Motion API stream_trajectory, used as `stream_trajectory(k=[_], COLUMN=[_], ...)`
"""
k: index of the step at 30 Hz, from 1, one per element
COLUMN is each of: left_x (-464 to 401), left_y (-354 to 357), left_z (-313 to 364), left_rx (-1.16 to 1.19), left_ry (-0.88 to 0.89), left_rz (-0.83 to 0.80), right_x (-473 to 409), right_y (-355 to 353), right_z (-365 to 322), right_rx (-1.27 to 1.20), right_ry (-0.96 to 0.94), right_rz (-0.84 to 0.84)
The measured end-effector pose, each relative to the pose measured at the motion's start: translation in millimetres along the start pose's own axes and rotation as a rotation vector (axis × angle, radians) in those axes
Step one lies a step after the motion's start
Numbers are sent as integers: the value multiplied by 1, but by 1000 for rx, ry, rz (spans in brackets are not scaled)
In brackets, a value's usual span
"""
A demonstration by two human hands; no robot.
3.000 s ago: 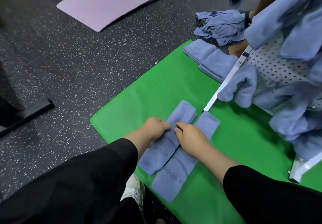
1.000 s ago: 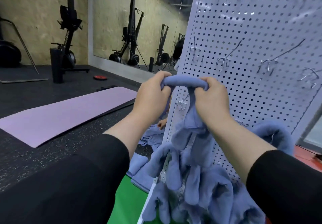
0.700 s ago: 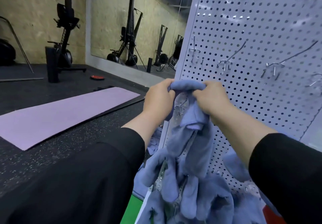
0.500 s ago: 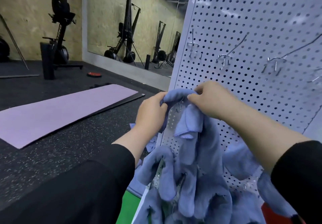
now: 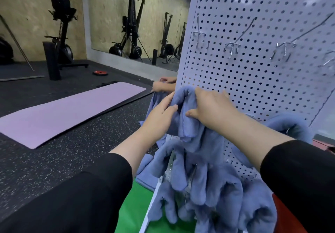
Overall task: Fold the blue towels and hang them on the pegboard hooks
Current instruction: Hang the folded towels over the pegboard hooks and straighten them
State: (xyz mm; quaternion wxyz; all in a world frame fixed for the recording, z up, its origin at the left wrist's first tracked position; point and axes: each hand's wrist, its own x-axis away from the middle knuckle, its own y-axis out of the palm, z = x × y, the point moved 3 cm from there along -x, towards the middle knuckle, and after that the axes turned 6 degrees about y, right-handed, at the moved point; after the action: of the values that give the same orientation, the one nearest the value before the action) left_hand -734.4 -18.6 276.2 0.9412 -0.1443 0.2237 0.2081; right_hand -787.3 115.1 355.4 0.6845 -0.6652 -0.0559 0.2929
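Hanging step: left hand (image 5: 159, 115) and right hand (image 5: 210, 109) pinch the folded blue towel (image 5: 186, 116) between them, needing its fold seated on a hook hidden behind.

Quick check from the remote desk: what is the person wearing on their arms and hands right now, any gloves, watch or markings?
Both arms wear long black sleeves, pushed back so the forearms are bare. The left sleeve and the right sleeve are plain, with no logos or markings visible. The left hand and the right hand are bare: no gloves, and no watch, rings or bands visible.
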Motion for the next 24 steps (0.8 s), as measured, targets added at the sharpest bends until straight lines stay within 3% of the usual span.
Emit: stream_trajectory(k=[5,7,12,17,24], left_x=[11,17,57,140,291], left_y=[-12,-17,-37,-72,-103], left_z=[-2,-1,23,-3,-127], left_rx=[-187,-240,-440,-562,-742], left_ry=[-18,-35,-8,-168,-592], left_rz=[-49,-37,151,269,47], right_x=[28,44,91,155,253], right_y=[-3,-8,-13,54,204], right_z=[-9,-11,-10,-43,-117], right_rx=[37,9,-353,-632,-618], right_ry=[47,61,-87,-260,-299], right_rz=[0,76,320,114,-322])
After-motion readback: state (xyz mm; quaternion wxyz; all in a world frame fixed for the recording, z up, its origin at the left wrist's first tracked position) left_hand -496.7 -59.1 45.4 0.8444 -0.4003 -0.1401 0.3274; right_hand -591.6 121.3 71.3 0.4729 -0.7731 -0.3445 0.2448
